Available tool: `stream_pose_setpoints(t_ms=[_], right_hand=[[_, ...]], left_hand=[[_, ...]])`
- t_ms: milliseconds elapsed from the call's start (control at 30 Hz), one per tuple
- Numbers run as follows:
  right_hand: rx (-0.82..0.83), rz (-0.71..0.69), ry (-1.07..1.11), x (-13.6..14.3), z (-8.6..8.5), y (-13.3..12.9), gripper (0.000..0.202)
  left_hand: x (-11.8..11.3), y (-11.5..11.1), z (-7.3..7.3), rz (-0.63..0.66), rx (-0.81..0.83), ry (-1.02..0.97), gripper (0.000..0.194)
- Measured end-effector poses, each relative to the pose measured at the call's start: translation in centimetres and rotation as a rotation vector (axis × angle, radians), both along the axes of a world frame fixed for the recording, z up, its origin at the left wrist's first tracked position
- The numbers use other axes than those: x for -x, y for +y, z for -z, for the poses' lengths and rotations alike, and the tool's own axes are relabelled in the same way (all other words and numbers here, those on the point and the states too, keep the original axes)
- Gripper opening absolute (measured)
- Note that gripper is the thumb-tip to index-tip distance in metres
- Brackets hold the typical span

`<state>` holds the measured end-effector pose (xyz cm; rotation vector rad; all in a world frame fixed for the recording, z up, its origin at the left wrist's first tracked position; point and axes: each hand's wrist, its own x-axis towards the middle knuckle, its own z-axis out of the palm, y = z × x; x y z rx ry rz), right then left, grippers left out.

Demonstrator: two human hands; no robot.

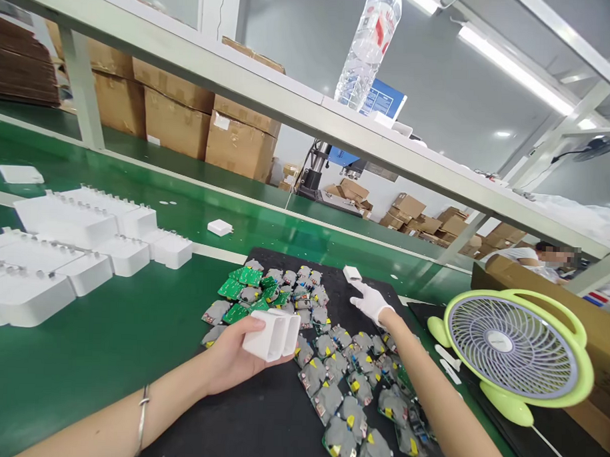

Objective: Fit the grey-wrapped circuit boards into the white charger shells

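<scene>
My left hand (230, 356), bare with a bracelet at the wrist, is wrapped round white plastic housings (271, 335) whose open ends face right. My right hand (371, 303), in a white glove, reaches over the black mat (273, 414). Its fingertips are at a small white block (352, 274) near the mat's far edge; whether they grip it is hard to tell. Between and below the hands lie several circuit boards with grey compound (329, 402). Green boards (240, 284) lie just beyond my left hand.
White housings (65, 213) stand in rows at the left. A green fan (515, 349) stands at the right. A metal shelf (289, 108) with a bottle (368, 51) crosses above. Cartons (240, 143) are behind; a person (529, 255) is at the far right.
</scene>
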<state>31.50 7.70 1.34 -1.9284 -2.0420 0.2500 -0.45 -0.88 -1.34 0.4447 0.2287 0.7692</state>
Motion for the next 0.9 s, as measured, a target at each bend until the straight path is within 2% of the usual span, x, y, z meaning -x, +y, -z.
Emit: stream_pose_setpoints(t_ms=[100,233,300,533,733,900], right_hand=[[0.020,-0.110,-0.023,1.2,-0.1,-0.4,0.034],[0.031,-0.352,-0.090,3.8,-0.4,-2.3,0.057],[0.033,-0.414,-0.133,4.9,-0.4,-3.0,0.058],[-0.046,-0.455,-0.176,6.4,-1.2,-3.7,0.029],[-0.130,-0.426,-0.147,7.3,-2.2,-4.1,0.024],[-0.087,-0.414,-0.154,7.1,-2.6,-3.2,0.023]], left_hand=[[0.0,0.2,-0.2,-0.058,0.009,0.012,0.032],[-0.1,0.4,-0.4,-0.088,0.036,0.029,0.034],[-0.1,0.4,-0.3,-0.090,0.053,0.044,0.036],[0.1,0.4,-0.1,-0.044,0.009,-0.014,0.040],[0.0,0.4,-0.2,-0.044,0.009,-0.021,0.038],[0.1,0.3,-0.2,-0.055,0.016,-0.010,0.039]])
